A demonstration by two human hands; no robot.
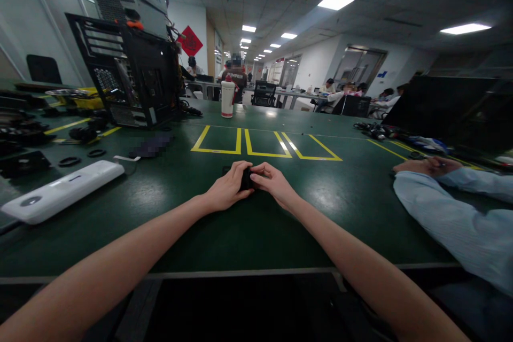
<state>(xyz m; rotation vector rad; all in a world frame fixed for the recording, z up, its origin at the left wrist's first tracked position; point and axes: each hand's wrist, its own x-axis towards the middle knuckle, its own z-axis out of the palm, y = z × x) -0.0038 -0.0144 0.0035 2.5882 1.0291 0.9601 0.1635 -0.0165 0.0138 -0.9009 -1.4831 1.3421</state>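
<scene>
A small black object (246,179) is between my hands at the middle of the green table (192,246). My left hand (229,188) is closed around its left side, with the thumb in front and the fingers over the top. On the other side, the bent fingertips of my right hand (276,184) press against its right edge. The fingers cover most of it, so its kind cannot be made out. Yellow tape outlines (266,157) lie on the tabletop just beyond my hands.
A white power strip (68,189) and a dark phone-like slab (150,144) lie left. Behind them stands an open computer case (140,75). A white bottle (227,99) stands farther back. At right, a co-worker's blue sleeves (436,214) rest on the table near cables (377,131).
</scene>
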